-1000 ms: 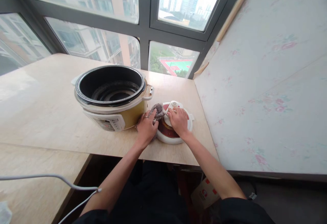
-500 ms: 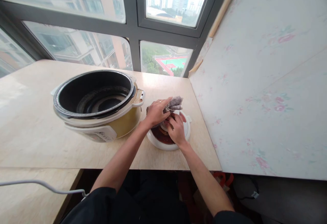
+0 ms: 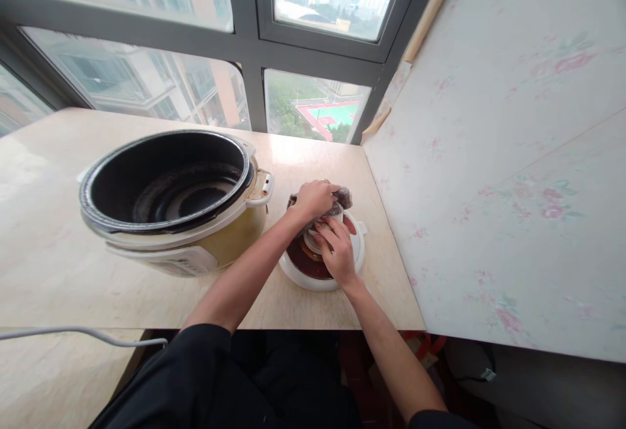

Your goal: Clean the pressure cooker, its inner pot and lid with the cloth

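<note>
A round white lid (image 3: 303,279) with a dark red top lies on the wooden counter near its right end. My left hand (image 3: 317,198) is closed on a crumpled grey-brown cloth (image 3: 344,198) and presses it against the far side of the lid's raised centre. Right beside it, my right hand (image 3: 337,250) has its fingers curled round the lid's white central knob, which they partly hide. To the left stands a cooker (image 3: 239,233) with a yellow and white body and no lid on it; its black inner pot (image 3: 141,181) shows hollow inside.
The light wooden counter (image 3: 49,233) runs up to grey-framed windows (image 3: 247,51). A flower-patterned wall (image 3: 489,188) bounds it on the right. A grey cord (image 3: 88,331) crosses the lower surface at left. Red items (image 3: 424,345) lie below the counter's front edge.
My left hand has moved slightly right and away from me with the cloth, over the lid's far side. My right hand stays at the knob. The view has shifted a little.
</note>
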The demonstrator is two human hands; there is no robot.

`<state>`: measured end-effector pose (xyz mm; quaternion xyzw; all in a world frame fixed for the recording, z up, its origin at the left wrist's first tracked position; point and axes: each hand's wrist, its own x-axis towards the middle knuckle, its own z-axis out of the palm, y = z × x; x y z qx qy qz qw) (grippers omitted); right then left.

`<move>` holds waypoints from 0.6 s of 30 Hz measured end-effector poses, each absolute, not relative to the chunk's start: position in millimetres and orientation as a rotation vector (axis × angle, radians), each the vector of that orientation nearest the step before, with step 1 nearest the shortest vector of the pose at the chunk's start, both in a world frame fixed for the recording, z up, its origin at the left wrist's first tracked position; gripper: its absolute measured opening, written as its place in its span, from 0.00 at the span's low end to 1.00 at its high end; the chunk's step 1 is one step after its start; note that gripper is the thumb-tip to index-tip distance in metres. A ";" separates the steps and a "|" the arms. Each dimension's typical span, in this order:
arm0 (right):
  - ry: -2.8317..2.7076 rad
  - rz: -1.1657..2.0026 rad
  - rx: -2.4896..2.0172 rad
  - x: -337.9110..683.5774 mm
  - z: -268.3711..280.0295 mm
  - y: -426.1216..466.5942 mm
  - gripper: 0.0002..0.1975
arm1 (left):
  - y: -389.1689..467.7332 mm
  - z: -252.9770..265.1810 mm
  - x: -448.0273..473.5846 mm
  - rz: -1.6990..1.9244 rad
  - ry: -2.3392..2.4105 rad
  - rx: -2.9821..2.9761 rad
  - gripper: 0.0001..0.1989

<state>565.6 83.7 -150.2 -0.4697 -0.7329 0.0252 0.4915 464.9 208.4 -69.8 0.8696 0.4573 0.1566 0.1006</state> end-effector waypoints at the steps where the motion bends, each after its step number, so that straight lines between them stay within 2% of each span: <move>1: -1.783 0.066 -1.141 565.5 -149.8 83.6 0.13 | 210.5 -71.1 466.5 0.472 1.369 2.558 0.17; 14: -1.758 0.063 -1.140 565.2 -148.4 83.7 0.12 | 221.9 -91.3 447.7 0.555 1.585 2.325 0.20; 18: -1.860 -0.027 -1.267 561.0 -146.0 81.8 0.18 | 205.4 -94.9 435.1 0.581 1.657 2.223 0.18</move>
